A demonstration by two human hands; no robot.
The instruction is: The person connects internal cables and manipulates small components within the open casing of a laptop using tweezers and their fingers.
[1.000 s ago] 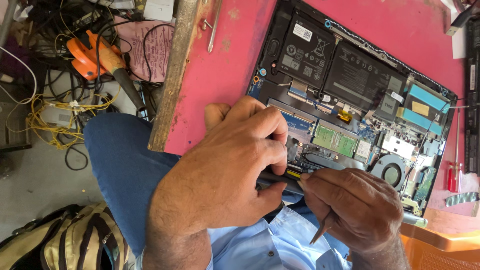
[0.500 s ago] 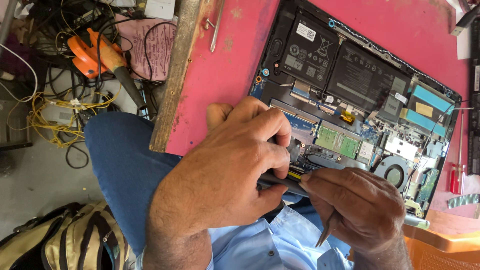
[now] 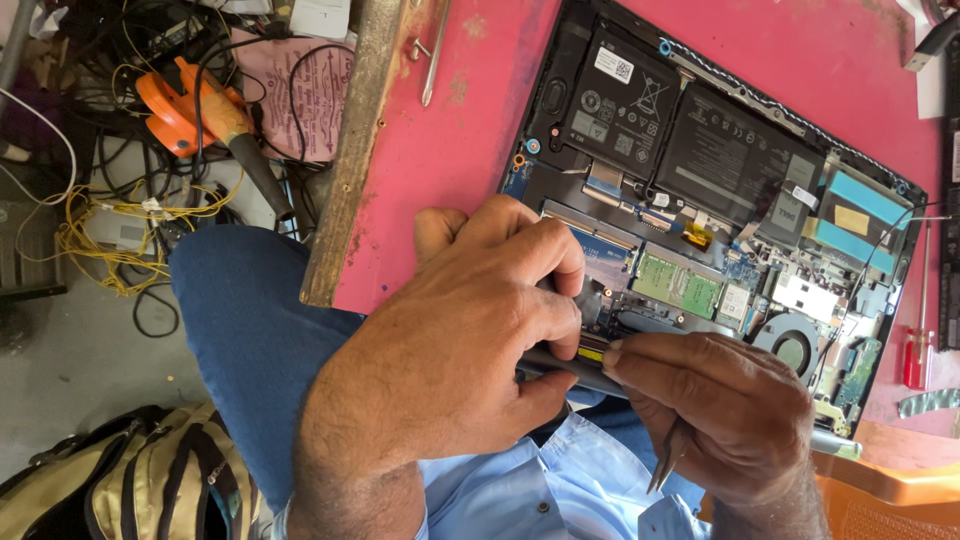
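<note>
Both of our hands met at the near edge of the opened laptop [image 3: 720, 190], which lay bottom-up on the pink table [image 3: 440, 200] with its long axis running from upper left to lower right, away to our right. Our left hand [image 3: 450, 350] was curled closed over that edge, fingers bent down onto the board beside the green memory card [image 3: 678, 283]. Our right hand [image 3: 720, 410] was nearer the fan [image 3: 788, 343]; its fingertips pinched a small yellow-tipped part at the rim, touching the left fingers, and it also kept a thin pointed tool [image 3: 668, 455] tucked against the palm, tip down toward our shirt. We could not tell what the part was. The battery [image 3: 690, 125] sat at the far side of the case, well apart from both hands. A red screwdriver [image 3: 915, 350] lay off the laptop's right end. Left of the table's wooden edge, an orange tool [image 3: 190, 110] rested among tangled cables, with a bag [image 3: 130, 480] near our knee
</note>
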